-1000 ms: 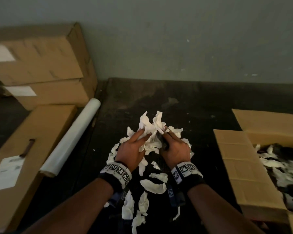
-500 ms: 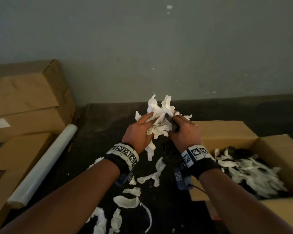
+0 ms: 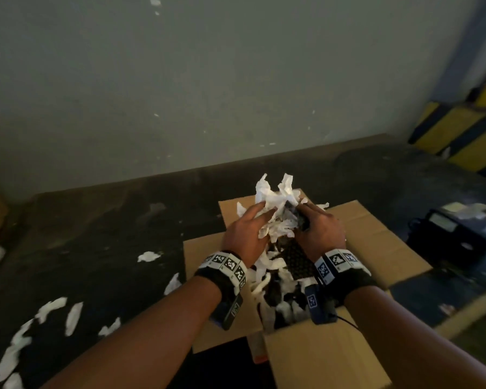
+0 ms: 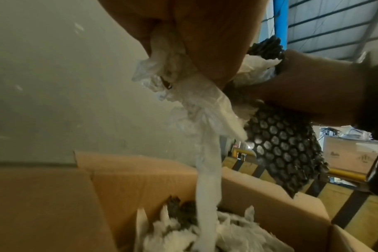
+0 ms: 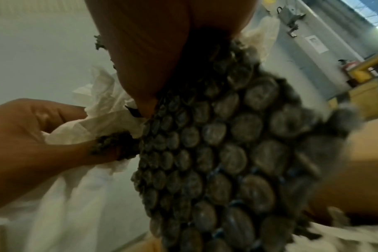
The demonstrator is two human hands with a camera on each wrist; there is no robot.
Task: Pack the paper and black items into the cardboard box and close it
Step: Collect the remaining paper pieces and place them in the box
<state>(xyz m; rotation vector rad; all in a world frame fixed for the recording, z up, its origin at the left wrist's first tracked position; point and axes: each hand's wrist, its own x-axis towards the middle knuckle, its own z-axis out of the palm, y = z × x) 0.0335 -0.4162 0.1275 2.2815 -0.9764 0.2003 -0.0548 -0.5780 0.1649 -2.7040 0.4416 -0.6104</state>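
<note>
Both hands (image 3: pixel 285 231) clutching crumpled paper (image 3: pixel 275 197), black bubble sheet (image 3: pixel 298 258) hanging lengthwise down into open cardboard box (image 3: pixel 376 242)

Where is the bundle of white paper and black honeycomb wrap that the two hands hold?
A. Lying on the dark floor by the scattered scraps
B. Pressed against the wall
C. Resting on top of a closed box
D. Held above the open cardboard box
D: the left hand and right hand hold the white paper and black honeycomb wrap over the open cardboard box, which already contains scraps.
</note>
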